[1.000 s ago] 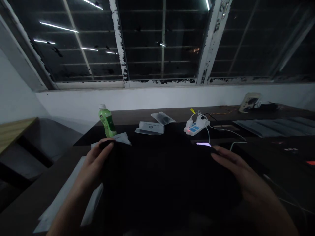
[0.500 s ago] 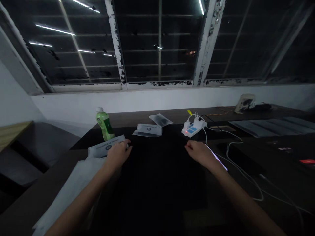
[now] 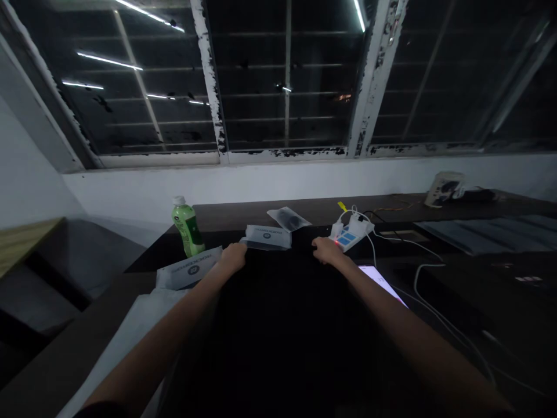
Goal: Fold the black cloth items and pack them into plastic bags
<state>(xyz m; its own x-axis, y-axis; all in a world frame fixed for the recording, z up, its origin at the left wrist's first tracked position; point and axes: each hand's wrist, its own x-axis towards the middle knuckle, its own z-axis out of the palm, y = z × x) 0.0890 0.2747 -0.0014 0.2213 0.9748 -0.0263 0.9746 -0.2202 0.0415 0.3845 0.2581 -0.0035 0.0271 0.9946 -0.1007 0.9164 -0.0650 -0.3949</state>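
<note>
My left hand (image 3: 234, 257) is closed, its knuckles at the left end of a pale printed packet (image 3: 272, 236); its fingertips are hidden. To its left lies a second printed packet (image 3: 183, 270), partly behind my forearm. My right hand (image 3: 327, 251) has its fingers curled down, just left of a white power strip (image 3: 348, 237) with chargers plugged in. Whatever either hand pinches is lost in the dark. Between my arms spreads a very black surface (image 3: 282, 325); whether it is cloth or a mat I cannot make out. A lit phone (image 3: 382, 283) lies beside my right forearm.
A green drink bottle (image 3: 188, 226) stands at the back left. Farther back lies a clear packet (image 3: 289, 218). Pale sheets or bags (image 3: 130, 331) lie under my left arm. White cables (image 3: 429, 266) run over the right side, near flat grey packets (image 3: 474, 232).
My left hand has moved right and forward, off the left packet to the middle one. My right hand has shifted slightly left and forward, and more of the phone screen shows.
</note>
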